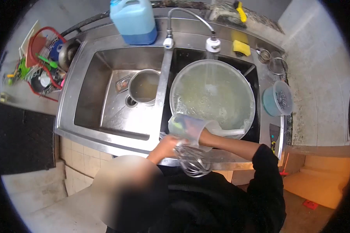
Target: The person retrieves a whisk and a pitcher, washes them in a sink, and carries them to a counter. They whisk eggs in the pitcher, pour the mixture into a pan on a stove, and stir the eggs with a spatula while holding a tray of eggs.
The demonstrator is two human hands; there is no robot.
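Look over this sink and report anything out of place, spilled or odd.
Nothing looks spilled or broken. One oddity: the whisk in the left hand hangs over the sink's front rim, outside both basins, so it could drip there. The tap also runs into the big bowl that already holds sudsy water.

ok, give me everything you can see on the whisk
The whisk is a balloon type of thin, shiny metal wires. Its wire loops point toward the person, over the sink's front rim. The left hand grips its handle end, which is hidden. A clear plastic jug is held just beyond it; contact unclear.
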